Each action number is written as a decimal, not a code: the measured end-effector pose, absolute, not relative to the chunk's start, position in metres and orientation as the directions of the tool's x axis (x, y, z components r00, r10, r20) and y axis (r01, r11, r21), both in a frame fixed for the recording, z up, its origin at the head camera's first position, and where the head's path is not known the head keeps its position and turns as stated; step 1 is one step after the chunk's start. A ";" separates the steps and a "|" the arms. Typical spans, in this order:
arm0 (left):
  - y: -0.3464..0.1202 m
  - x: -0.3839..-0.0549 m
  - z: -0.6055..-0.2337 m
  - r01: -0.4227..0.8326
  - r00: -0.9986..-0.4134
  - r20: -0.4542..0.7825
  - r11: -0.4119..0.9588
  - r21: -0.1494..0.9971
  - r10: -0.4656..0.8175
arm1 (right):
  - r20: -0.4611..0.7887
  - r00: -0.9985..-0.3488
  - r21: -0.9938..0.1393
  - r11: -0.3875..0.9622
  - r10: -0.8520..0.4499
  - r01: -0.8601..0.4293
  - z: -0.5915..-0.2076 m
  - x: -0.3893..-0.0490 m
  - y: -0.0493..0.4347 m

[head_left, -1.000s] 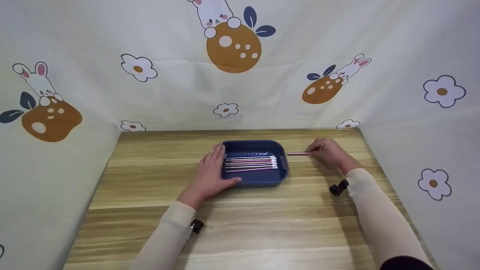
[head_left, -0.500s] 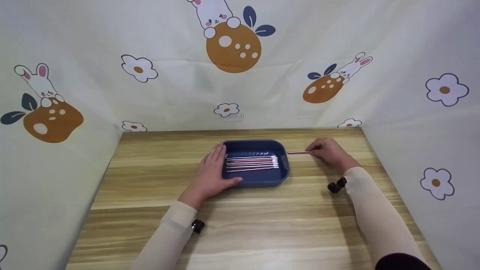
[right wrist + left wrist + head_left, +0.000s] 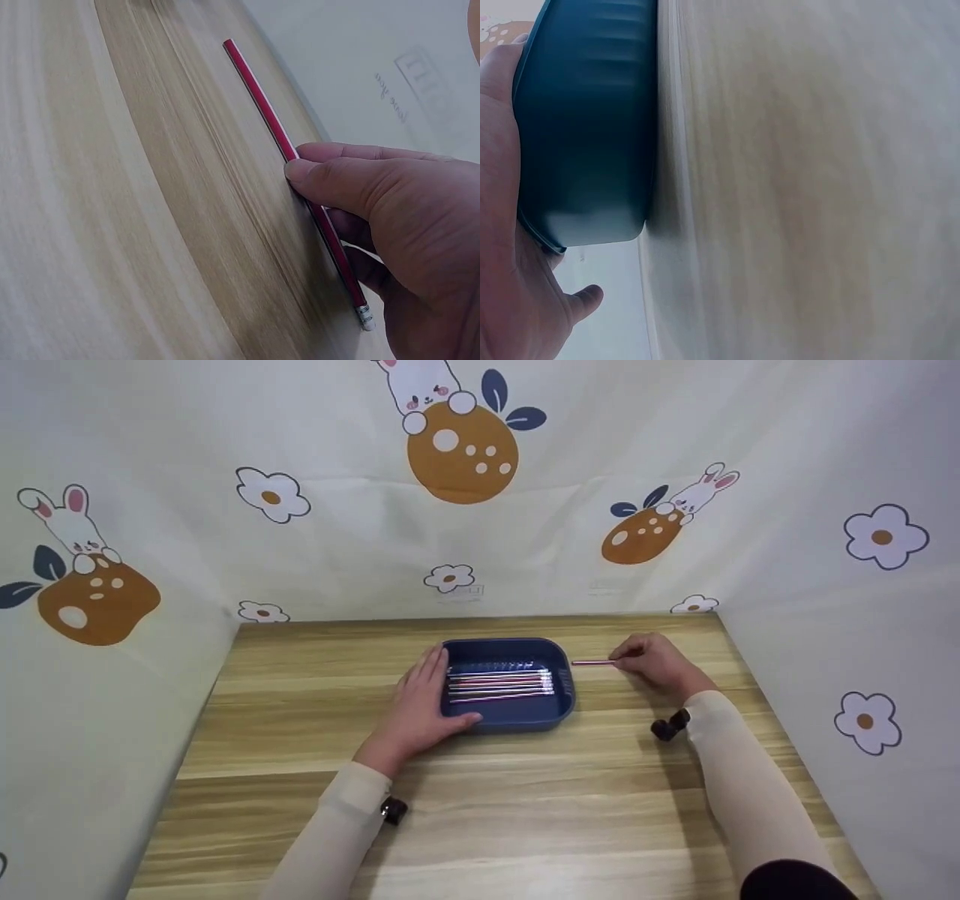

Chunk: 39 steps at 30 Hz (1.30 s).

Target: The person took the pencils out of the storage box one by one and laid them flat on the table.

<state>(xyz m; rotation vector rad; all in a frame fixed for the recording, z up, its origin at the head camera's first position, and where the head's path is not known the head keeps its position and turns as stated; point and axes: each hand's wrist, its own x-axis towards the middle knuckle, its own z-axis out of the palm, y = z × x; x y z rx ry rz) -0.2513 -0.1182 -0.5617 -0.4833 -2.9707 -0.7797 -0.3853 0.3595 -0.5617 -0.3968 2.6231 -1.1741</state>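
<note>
My right hand [image 3: 651,661] pinches a red pencil [image 3: 259,94] between thumb and fingers, to the right of the dark blue tray [image 3: 517,727]. In the right wrist view the pencil's flat, unsharpened end points away and its white eraser end lies by the palm. Several pencils [image 3: 499,688] lie side by side in the tray, eraser ends toward the right. My left hand [image 3: 416,709] rests against the tray's left side, fingers straight along the rim and thumb stretched along the front edge. The left wrist view shows the tray's outer wall [image 3: 592,135] beside the palm.
The tray stands on a wooden table [image 3: 510,817], toward its back edge. A pale cloth [image 3: 345,540] printed with rabbits, oranges and flowers encloses the table at the back and on both sides. Small black cameras [image 3: 394,811] sit at both wrists.
</note>
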 end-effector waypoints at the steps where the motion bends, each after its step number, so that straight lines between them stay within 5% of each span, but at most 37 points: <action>1: -0.118 -0.252 -0.562 0.306 -0.951 0.107 0.825 0.475 0.291 | -0.106 -0.936 -0.758 0.636 -0.336 -0.143 -0.562 -0.385 0.359; 19: -0.117 -0.249 -0.560 0.295 -0.954 0.093 0.830 0.474 0.286 | 0.025 -0.981 -0.852 0.509 -0.194 -0.122 -0.563 -0.365 0.344; 28: -0.118 -0.250 -0.562 0.303 -0.952 0.107 0.828 0.472 0.287 | 0.221 -0.939 -0.847 0.426 -0.262 -0.318 -0.548 -0.344 0.304; 39: -0.118 -0.251 -0.561 0.310 -0.950 0.118 0.818 0.485 0.290 | 0.299 -0.895 -0.864 0.305 -0.330 -0.401 -0.533 -0.324 0.262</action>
